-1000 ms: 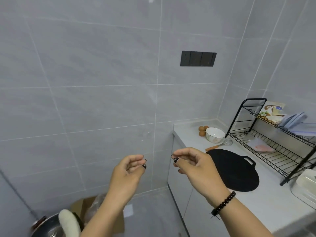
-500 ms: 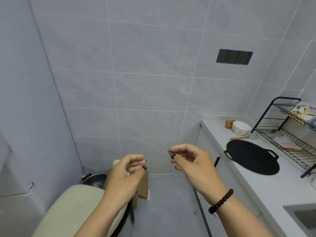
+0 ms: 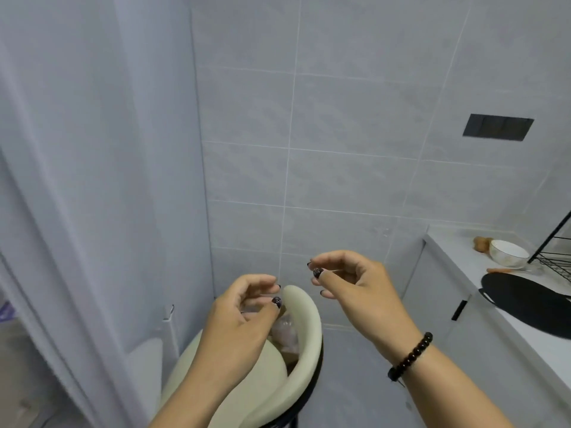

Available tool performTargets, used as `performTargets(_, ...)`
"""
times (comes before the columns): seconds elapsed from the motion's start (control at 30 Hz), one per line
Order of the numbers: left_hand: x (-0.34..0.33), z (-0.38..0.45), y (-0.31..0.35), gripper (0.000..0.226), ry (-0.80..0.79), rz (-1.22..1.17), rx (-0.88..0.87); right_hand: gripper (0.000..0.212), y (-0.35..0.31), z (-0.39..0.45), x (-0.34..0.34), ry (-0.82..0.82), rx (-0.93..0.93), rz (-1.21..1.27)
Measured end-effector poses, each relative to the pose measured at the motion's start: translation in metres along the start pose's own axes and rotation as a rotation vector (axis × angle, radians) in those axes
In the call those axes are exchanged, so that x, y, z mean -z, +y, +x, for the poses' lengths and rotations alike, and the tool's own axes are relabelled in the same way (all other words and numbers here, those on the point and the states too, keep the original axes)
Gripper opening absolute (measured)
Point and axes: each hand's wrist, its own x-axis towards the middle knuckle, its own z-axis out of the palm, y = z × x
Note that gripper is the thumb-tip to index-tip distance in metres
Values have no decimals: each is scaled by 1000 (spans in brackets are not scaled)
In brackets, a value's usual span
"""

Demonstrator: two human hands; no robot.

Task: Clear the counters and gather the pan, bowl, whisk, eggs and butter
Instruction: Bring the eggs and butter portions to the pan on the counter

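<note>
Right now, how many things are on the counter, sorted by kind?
Eggs: 2
Bowl: 1
Black pan: 1
Whisk, only its orange handle clear: 1
Wire rack, partly cut off: 1
Total: 6

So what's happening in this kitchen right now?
A person stands facing the tiled wall with both hands raised and holding nothing: the left hand and right hand hang loosely curled above a cream chair. On the counter to the right lie the black pan, a white bowl, brown eggs beside it and an orange-handled whisk. No butter is in view.
</note>
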Motion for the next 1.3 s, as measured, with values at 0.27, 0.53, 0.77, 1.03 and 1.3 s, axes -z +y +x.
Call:
performTargets(0.27, 91, -38, -1, 27, -421, 165, -121, 18, -59, -50, -101, 215, 122, 137)
performTargets(0.53, 178, -42, 14, 43, -510, 101, -206, 20, -92, -102, -158, 336, 81, 28)
performTargets(0.77, 229, -42, 5, 49, -413, 52, -165, 22, -109, -118, -182, 300, 69, -12)
performTargets(1.03, 294, -37, -13, 35, -396, -10, -129, 24, -114, -142, -232, 355, -31, -4)
performTargets(1.3, 343, 13, -1, 23, -672, -195, -136, 22, -172, -130, -278, 564, 108, -150)
